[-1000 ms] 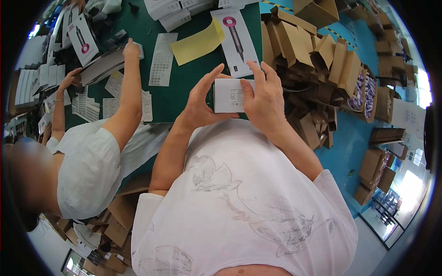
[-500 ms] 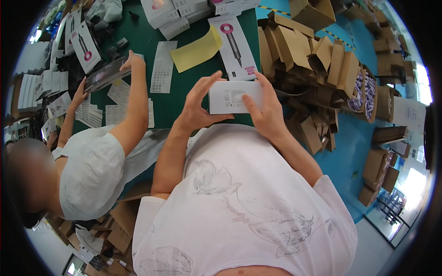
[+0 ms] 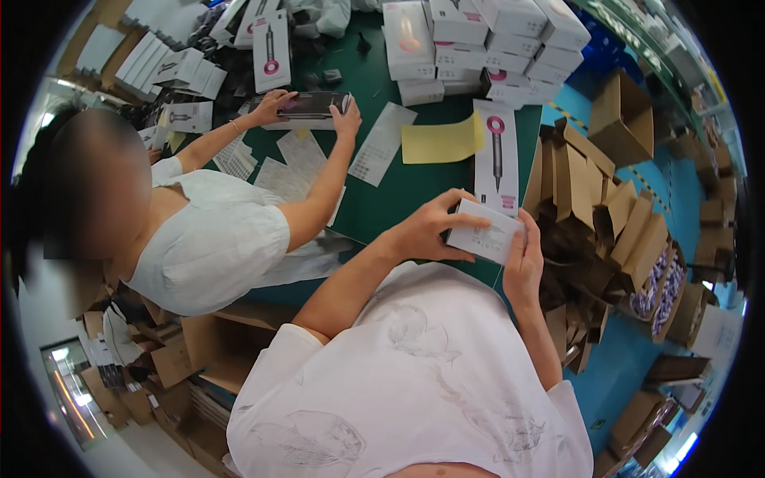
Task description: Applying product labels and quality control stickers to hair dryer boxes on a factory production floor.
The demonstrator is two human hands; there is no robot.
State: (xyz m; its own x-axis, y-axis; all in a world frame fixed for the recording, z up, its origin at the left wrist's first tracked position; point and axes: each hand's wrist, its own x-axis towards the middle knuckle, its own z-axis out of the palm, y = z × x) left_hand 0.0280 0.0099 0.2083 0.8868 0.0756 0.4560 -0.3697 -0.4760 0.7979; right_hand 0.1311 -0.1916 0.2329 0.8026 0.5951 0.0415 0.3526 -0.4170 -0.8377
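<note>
Between my hands, at the table's front right corner, is a white box (image 3: 488, 229) with small dark print on its upward face. My left hand (image 3: 434, 226) grips its left side, fingers over the top edge and thumb below. My right hand (image 3: 523, 259) is closed on the right end, thumb along the face. Just beyond lies a flat white box (image 3: 496, 151) picturing a grey styling tool with a pink ring. A yellow sheet (image 3: 437, 142) overlaps its left edge. Farther left rests a white sheet of round stickers (image 3: 382, 143).
White boxes (image 3: 486, 40) are stacked at the table's far right. To my left a person (image 3: 215, 223) holds a dark-topped box (image 3: 311, 105) over the green table (image 3: 362, 203). Open brown cartons (image 3: 590, 183) crowd the floor on my right.
My view has swung left, so the table sits farther right in it. The white box has tilted in my hands, and my left fingers now reach over its top edge.
</note>
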